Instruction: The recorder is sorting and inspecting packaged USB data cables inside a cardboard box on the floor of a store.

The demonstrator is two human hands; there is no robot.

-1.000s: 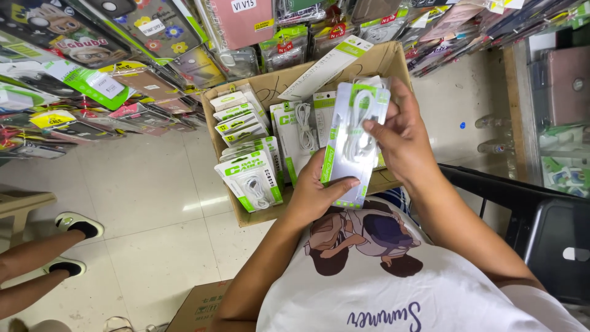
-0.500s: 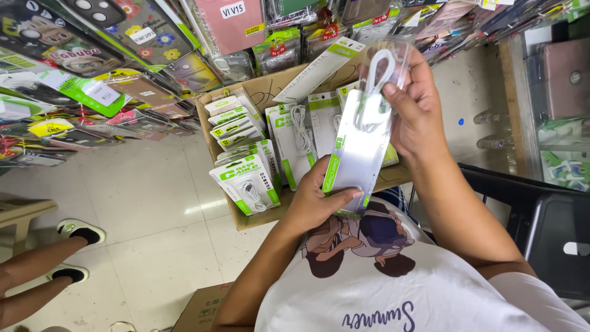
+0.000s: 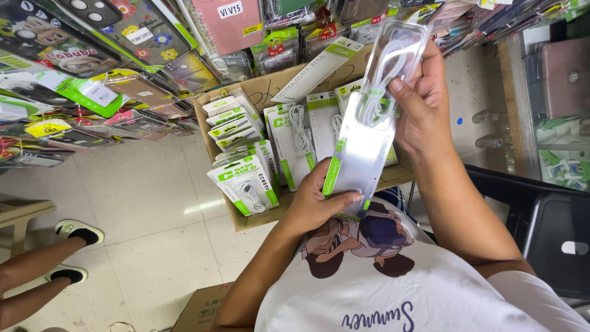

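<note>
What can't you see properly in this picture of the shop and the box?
- Head view: the cable packet has its lower end covered by the left hand and one side by the right hand.
- The cardboard box is partly behind both hands and the packet.
- The seated person's legs run off the left edge.

A long clear-and-white cable package (image 3: 369, 123) with green edge stands tilted, held at both ends; below it, white-green cable packs (image 3: 246, 181) fill a brown carton (image 3: 258, 218) — patterned phone-case packets (image 3: 92, 55) hang at the left
</note>
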